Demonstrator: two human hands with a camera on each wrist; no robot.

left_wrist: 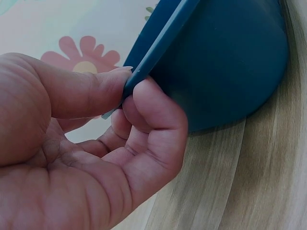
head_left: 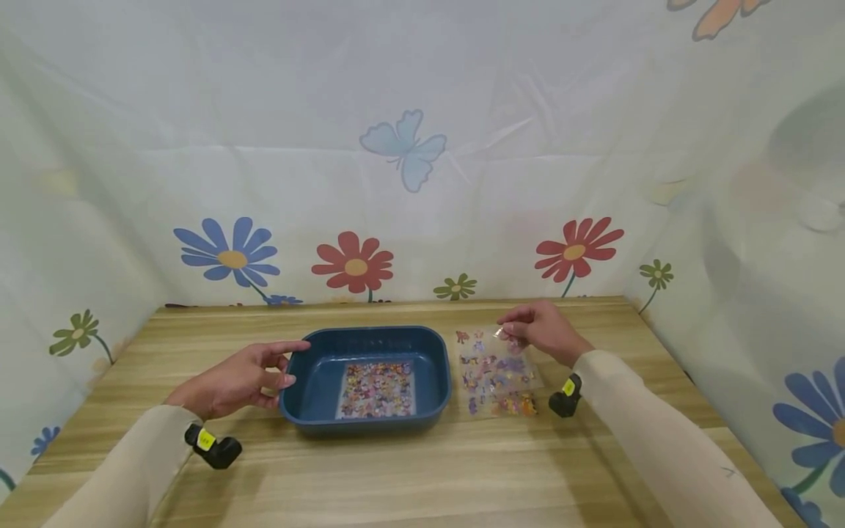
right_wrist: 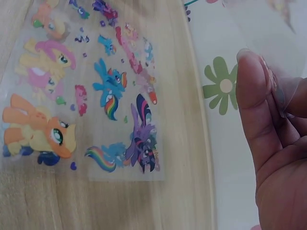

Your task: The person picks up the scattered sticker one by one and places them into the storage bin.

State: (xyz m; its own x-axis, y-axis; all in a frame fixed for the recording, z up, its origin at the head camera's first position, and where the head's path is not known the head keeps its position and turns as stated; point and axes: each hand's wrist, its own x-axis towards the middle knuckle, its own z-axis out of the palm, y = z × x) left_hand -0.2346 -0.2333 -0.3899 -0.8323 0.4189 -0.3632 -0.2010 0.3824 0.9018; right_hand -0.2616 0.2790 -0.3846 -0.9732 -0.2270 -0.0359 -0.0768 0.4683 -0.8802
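Observation:
A dark blue tray point(head_left: 432, 414) stands on the table, and a sheet crowded with small colourful stickers point(head_left: 378, 390) lies in it. The left hand point(head_left: 240, 378) pinches the tray's left rim between thumb and curled fingers, plain in the left wrist view at the blue rim point(left_wrist: 160, 40). To the tray's right lie clear sheets with cartoon pony stickers point(head_left: 498, 381), seen closer as pony stickers point(right_wrist: 110, 86) in the right wrist view. Above their back edge the right hand point(head_left: 544, 331) pinches a clear sticker piece point(right_wrist: 288, 91) between thumb and fingers.
The wood-grain table point(head_left: 409, 484) ends at a white cloth backdrop point(head_left: 462, 205) with printed flowers and a butterfly. Cloth also hangs along both sides. Black devices with yellow labels are strapped to both wrists.

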